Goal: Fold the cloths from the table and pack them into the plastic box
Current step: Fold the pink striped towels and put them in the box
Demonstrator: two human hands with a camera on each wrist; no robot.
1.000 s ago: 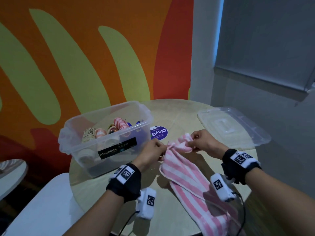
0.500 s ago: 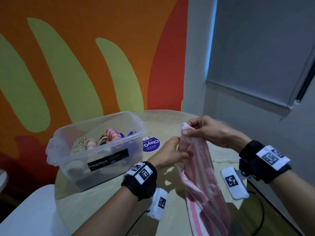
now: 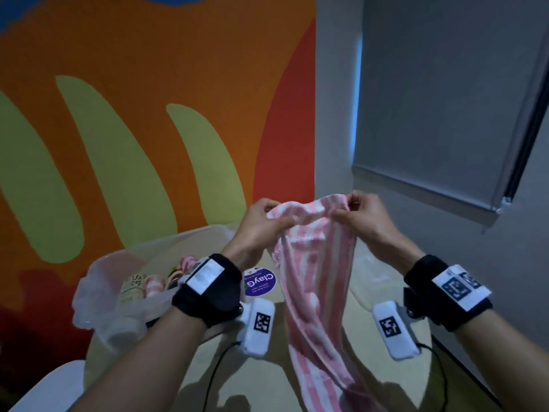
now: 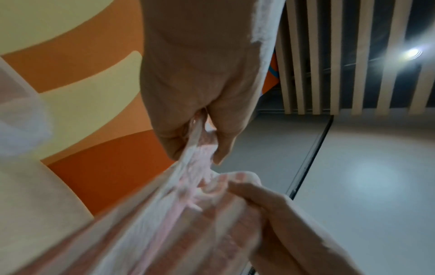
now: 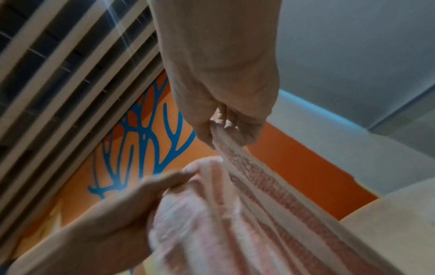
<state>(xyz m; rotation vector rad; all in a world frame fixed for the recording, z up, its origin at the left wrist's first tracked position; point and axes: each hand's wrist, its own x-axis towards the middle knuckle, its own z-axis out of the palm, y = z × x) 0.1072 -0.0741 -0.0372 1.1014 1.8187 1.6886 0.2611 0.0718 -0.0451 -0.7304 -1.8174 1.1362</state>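
A pink and white striped cloth (image 3: 315,278) hangs in the air above the round table (image 3: 267,370), its lower end trailing down toward the near edge. My left hand (image 3: 267,221) pinches the cloth's upper left edge, and my right hand (image 3: 353,212) pinches its upper right corner. The left wrist view shows the left hand (image 4: 200,115) gripping bunched cloth (image 4: 188,195). In the right wrist view the right hand (image 5: 226,119) pinches a taut edge of the cloth (image 5: 259,204). The clear plastic box (image 3: 98,295) stands at the left and holds several rolled cloths.
The box's clear lid (image 3: 368,281) lies on the table behind the cloth, at the right. A purple round sticker (image 3: 260,283) sits on the tabletop beside the box. A painted wall rises behind the table, and a grey wall with a blind stands on the right.
Both hands have raised the striped cloth off the table and drawn its top edge apart. The head camera has tilted upward, so the box and lid now sit lower in view.
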